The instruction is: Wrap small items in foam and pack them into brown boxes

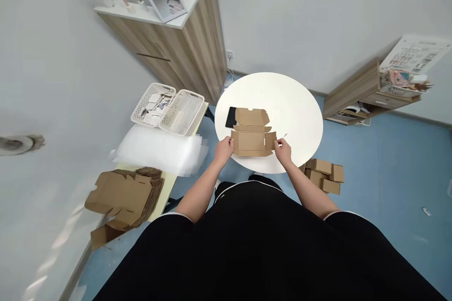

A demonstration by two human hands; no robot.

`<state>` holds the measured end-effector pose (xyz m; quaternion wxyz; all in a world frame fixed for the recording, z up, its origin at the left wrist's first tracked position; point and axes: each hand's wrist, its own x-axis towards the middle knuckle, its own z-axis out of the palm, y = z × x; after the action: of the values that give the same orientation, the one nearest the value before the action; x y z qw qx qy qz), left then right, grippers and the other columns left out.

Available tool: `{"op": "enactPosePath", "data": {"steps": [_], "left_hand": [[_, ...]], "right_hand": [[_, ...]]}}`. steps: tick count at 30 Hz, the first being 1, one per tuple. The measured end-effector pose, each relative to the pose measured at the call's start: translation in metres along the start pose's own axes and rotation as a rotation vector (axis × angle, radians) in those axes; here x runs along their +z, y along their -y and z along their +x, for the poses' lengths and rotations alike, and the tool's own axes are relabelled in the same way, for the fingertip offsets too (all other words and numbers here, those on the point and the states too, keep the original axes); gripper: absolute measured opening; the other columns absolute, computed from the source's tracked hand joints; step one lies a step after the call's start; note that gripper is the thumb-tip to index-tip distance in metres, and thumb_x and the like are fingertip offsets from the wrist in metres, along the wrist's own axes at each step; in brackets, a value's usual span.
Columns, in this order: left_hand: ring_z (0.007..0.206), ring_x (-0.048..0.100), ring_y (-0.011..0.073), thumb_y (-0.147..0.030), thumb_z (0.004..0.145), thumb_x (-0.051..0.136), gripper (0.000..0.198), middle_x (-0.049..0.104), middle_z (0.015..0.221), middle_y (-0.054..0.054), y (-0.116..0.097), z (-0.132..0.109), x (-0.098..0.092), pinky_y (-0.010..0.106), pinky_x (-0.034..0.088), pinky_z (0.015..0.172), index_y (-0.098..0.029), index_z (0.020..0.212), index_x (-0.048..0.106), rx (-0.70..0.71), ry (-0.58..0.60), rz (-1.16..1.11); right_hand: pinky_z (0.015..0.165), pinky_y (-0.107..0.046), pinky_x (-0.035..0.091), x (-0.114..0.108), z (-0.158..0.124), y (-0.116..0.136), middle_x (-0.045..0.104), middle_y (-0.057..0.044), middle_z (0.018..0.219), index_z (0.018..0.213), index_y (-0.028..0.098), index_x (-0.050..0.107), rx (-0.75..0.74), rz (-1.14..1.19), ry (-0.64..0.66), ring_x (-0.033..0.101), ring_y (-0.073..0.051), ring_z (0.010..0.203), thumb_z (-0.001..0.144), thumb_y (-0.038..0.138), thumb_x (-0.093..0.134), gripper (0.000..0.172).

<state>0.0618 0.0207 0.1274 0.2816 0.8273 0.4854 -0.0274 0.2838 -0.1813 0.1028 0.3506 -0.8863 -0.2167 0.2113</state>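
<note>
The flat box blank (249,137) lies on the round table (293,103), light and stiff but apt to fold at its creases; the left hand (223,149) and right hand (283,150) pinch its near side edges, a sound place to hold

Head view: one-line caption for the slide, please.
Left hand and right hand hold a flat kraft cardboard box blank on a round white table.
</note>
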Motion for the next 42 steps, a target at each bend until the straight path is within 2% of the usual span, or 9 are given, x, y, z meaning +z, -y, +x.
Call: {"op": "enactPosePath", "data": {"steps": [4,8,12,16,20,23,31,38,42], "left_hand": [[0.098,0.070,0.0226,-0.034,0.105,0.049,0.023,0.077,0.104,0.007,-0.059,0.029,0.043,0.028,0.047,0.080,-0.023,0.106,0.068,0.069,0.103,-0.121],[0.097,0.071,0.0215,-0.035,0.103,0.054,0.022,0.077,0.107,0.006,-0.097,0.054,0.088,0.029,0.051,0.081,-0.022,0.112,0.069,0.117,0.255,-0.230],[0.099,0.071,0.0200,-0.033,0.102,0.054,0.023,0.076,0.109,0.005,-0.114,0.071,0.131,0.028,0.053,0.084,-0.021,0.116,0.068,0.136,0.435,-0.217],[0.118,0.065,0.0249,-0.038,0.099,0.057,0.031,0.070,0.128,0.009,-0.110,0.081,0.155,0.034,0.051,0.098,-0.020,0.122,0.068,0.264,0.520,-0.044],[0.151,0.035,0.0345,-0.036,0.087,0.065,0.058,0.040,0.163,0.012,-0.092,0.098,0.161,0.050,0.031,0.122,-0.022,0.143,0.059,0.539,0.461,0.180],[0.158,0.017,0.0358,-0.021,0.081,0.064,0.081,0.025,0.171,0.014,-0.086,0.117,0.165,0.054,0.014,0.127,-0.018,0.159,0.041,0.610,0.452,0.317],[0.137,0.044,0.0359,-0.011,0.083,0.055,0.086,0.049,0.150,0.021,-0.086,0.145,0.167,0.054,0.028,0.118,-0.015,0.164,0.028,0.685,0.483,0.415],[0.154,0.026,0.0365,-0.013,0.084,0.051,0.090,0.037,0.164,0.020,-0.036,0.136,0.149,0.059,0.016,0.124,-0.013,0.168,0.019,0.672,0.493,0.486],[0.159,0.015,0.0354,-0.022,0.084,0.057,0.097,0.024,0.172,0.017,-0.025,0.135,0.148,0.060,0.005,0.127,-0.014,0.170,0.013,0.619,0.545,0.490]], "right_hand": [[0.079,-0.033,0.044,-0.050,0.019,-0.047,0.074,-0.008,0.104,0.092,0.024,0.064,0.121,-0.093,-0.057,0.064,-0.024,0.089,0.095,0.044,0.047,0.027],[0.084,-0.033,0.045,-0.081,0.031,-0.085,0.073,-0.009,0.113,0.108,0.024,0.068,0.327,-0.254,-0.066,0.065,-0.025,0.098,0.100,0.040,0.048,0.027],[0.087,-0.036,0.049,-0.093,0.040,-0.114,0.073,-0.011,0.113,0.114,0.026,0.068,0.552,-0.343,-0.027,0.066,-0.027,0.103,0.102,0.038,0.047,0.028],[0.090,-0.043,0.050,-0.092,0.046,-0.132,0.071,-0.014,0.119,0.118,0.027,0.067,0.679,-0.386,0.038,0.066,-0.030,0.109,0.102,0.037,0.047,0.028],[0.091,-0.045,0.051,-0.086,0.052,-0.143,0.070,-0.015,0.123,0.123,0.027,0.066,0.741,-0.398,0.083,0.066,-0.031,0.114,0.100,0.035,0.049,0.030],[0.091,-0.044,0.052,-0.084,0.056,-0.148,0.070,-0.015,0.124,0.124,0.027,0.066,0.745,-0.408,0.102,0.066,-0.031,0.114,0.099,0.033,0.051,0.031],[0.091,-0.041,0.050,-0.071,0.061,-0.150,0.071,-0.012,0.125,0.123,0.026,0.065,0.693,-0.368,0.149,0.065,-0.031,0.115,0.099,0.034,0.051,0.029],[0.089,-0.037,0.050,-0.051,0.067,-0.137,0.072,-0.009,0.126,0.118,0.026,0.066,0.583,-0.298,0.233,0.065,-0.027,0.112,0.099,0.034,0.051,0.026],[0.093,-0.040,0.050,-0.045,0.070,-0.129,0.071,-0.009,0.130,0.125,0.028,0.065,0.607,-0.272,0.246,0.066,-0.028,0.114,0.097,0.042,0.054,0.033]]}}
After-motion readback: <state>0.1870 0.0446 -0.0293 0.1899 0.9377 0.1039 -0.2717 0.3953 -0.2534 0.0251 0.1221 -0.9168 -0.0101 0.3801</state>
